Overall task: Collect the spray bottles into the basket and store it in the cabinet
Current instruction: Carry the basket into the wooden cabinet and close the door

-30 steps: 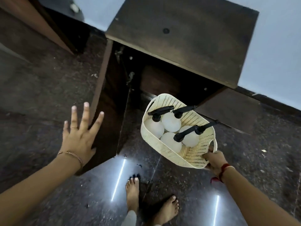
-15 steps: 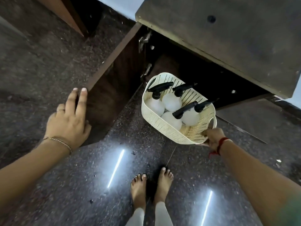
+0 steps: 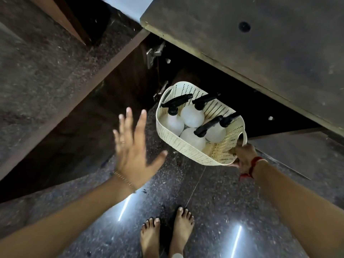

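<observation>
A cream perforated basket (image 3: 188,148) hangs in the air in front of the dark opening of the wooden cabinet (image 3: 242,62). Several white spray bottles (image 3: 191,116) with black trigger heads stand inside it. My right hand (image 3: 243,156) grips the basket by its near right handle. My left hand (image 3: 133,146) floats to the left of the basket with fingers spread, holding nothing and touching nothing. The cabinet's left door (image 3: 78,116) stands swung open beside that hand.
The cabinet's top slab overhangs the opening at the upper right. A second open door (image 3: 290,146) lies low at the right. Metal hinges (image 3: 153,53) sit at the left door's inner edge. My bare feet (image 3: 167,231) stand on the polished dark floor below.
My left hand has come off the top edge of the open left door and moved right toward the basket, fingers spread. The basket stays held in front of the opening.
</observation>
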Motion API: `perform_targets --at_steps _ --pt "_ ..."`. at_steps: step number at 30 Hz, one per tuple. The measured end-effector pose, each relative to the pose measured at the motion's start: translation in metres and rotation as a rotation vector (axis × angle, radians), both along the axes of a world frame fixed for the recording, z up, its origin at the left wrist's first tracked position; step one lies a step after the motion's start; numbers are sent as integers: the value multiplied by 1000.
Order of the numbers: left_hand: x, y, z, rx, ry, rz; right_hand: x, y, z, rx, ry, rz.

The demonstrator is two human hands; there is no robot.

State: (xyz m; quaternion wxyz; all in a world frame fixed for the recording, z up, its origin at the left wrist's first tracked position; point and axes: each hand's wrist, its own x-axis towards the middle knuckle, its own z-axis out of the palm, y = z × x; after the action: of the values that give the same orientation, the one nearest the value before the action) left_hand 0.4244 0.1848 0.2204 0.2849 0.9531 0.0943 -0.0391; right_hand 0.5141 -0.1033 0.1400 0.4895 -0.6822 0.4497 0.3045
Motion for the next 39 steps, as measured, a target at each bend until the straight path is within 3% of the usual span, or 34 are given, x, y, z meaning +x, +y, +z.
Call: perform_targets --at_steps 2,3,10,15,39 --pt "32 -30 -30 -219 115 230 13 1 -10 -2 -26 24" --pt "47 -38 -48 -214 136 253 20 2 -17 0 -39 35" --pt "114 -46 -144 217 190 -279 69 -8 -73 68 -136 2" --pt "143 -53 -181 274 159 -289 100 -19 -92 96 -186 28" --pt "197 -82 -216 392 111 -279 176 -34 -94 -36 -200 136"
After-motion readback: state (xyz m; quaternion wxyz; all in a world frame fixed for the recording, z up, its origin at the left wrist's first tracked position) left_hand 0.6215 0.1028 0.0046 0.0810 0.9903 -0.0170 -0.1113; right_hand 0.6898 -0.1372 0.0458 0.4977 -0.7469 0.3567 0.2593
